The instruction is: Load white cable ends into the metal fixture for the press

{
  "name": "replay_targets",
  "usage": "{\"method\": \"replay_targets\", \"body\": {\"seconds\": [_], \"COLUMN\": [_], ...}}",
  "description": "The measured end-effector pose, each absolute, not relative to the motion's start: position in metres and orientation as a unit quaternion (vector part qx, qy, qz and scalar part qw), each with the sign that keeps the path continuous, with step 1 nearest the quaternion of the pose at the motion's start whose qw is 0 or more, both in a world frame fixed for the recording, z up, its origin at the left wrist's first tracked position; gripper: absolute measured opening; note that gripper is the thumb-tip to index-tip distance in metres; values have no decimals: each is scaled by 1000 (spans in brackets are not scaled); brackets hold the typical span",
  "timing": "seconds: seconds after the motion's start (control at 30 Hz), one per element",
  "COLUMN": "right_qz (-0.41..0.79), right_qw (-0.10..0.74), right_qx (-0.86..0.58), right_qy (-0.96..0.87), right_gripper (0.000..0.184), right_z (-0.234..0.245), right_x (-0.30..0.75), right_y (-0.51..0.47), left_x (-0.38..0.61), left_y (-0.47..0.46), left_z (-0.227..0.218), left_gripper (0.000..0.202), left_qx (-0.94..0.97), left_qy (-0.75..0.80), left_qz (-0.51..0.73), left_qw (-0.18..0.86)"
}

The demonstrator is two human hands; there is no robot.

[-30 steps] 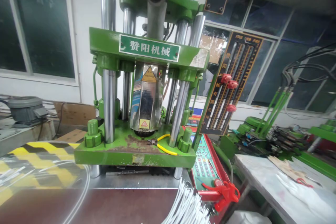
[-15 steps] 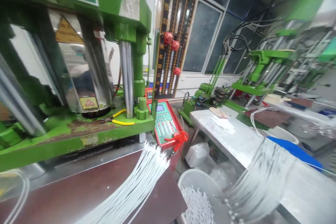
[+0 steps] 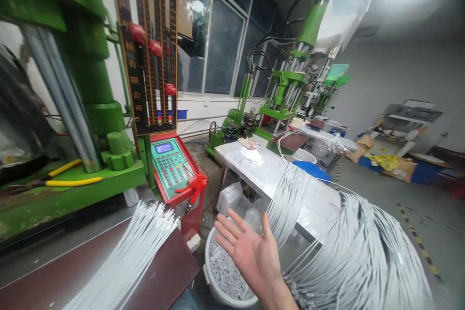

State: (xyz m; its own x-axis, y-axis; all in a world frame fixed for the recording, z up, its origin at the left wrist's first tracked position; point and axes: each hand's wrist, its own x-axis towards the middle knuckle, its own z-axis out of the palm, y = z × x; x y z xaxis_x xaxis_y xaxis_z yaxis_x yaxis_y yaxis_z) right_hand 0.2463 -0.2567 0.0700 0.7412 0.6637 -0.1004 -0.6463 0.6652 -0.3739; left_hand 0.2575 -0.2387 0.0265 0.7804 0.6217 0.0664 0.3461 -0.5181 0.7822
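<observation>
My right hand (image 3: 250,252) reaches in from the bottom edge, palm up, with its fingers stretched out and the thumb apart. Nothing lies in it. It hovers above a round white bucket (image 3: 208,271) filled with small white pieces (image 3: 227,271). Just right of the fingers, a bundle of white cables (image 3: 286,203) hangs over the edge of a metal table. A larger heap of white cables (image 3: 359,252) drapes over the table at the right. Another white cable bundle (image 3: 127,252) lies on the brown board (image 3: 170,276) at left. My left hand is out of view.
A green press (image 3: 87,77) stands at left, with yellow-handled pliers (image 3: 72,181) on its bed. Beside it is a red-framed control panel (image 3: 174,167) with a red bow-like piece (image 3: 198,184). Beyond the metal table (image 3: 243,169) stands another green machine (image 3: 286,87).
The view has swung to the right, so the near press has slid left and more of the room and cable heap shows. My right hand has come into view, open.
</observation>
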Motion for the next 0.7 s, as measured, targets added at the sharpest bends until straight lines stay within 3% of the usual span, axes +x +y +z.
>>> {"method": "replay_targets", "body": {"seconds": [0.07, 0.17, 0.27, 0.4, 0.5, 0.57, 0.6, 0.7], "right_qz": [362, 364, 329, 299, 293, 281, 277, 288], "right_qw": [921, 922, 933, 946, 948, 951, 952, 949], "right_qx": [-136, -83, -65, -39, -36, -46, -51, -61], "right_qy": [-53, -105, -130, -122, -118, -119, -118, -109], "right_gripper": [91, 89, 83, 83, 82, 78, 76, 75], "right_z": [82, 103, 122, 139, 138, 131, 126, 118], "right_x": [247, 253, 264, 275, 279, 279, 280, 281], "right_y": [-235, -195, -158, -130, -123, -119, -117, -111], "left_x": [260, 256, 231, 191, 181, 184, 188, 194], "left_y": [-216, -178, -160, -167, -160, -143, -133, -116], "left_z": [43, 63, 62, 44, 61, 91, 106, 129], "left_gripper": [54, 39, 42, 36, 32, 58, 69, 70], "left_qx": [880, 916, 892, 855, 832, 870, 913, 940], "left_qy": [246, 13, -181, -305, -349, -298, -265, -212], "left_qz": [243, 371, 413, 419, 432, 392, 307, 265], "left_qw": [326, 150, 31, -25, -21, 29, 36, 42]}}
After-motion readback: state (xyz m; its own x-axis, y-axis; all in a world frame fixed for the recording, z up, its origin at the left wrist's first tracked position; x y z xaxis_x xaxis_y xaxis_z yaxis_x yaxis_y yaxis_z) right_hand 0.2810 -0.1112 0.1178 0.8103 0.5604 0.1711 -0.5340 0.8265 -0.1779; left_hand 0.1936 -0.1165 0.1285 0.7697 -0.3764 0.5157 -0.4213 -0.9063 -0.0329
